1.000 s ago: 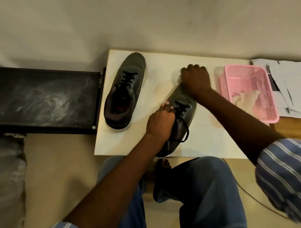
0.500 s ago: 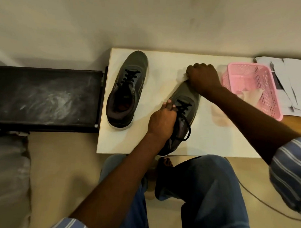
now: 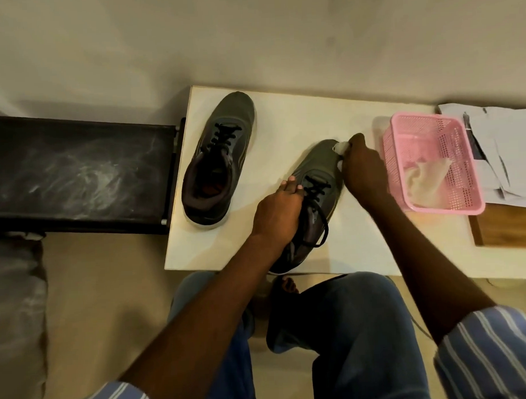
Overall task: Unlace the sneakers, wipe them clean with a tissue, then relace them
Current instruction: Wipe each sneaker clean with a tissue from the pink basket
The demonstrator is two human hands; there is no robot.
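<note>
The right hand [image 3: 363, 169] is curled around a small white tissue [image 3: 342, 147], which pokes out past its fingertips and presses against the toe of the near sneaker [image 3: 320, 167], on that shoe's right edge. Directly left of this hand, across the black laces [image 3: 316, 191], the left hand [image 3: 275, 210] lies over the shoe's left side and collar, fingers bent down around it, holding it against the white table [image 3: 361, 243]. The shoe's heel, nearer the person than both hands, overhangs the table's front edge. Beyond the left hand and further left stands the second sneaker [image 3: 218, 159], laced, apart from both hands. Just right of the right hand sits a pink basket [image 3: 458, 204] containing more crumpled tissue [image 3: 425, 178].
</note>
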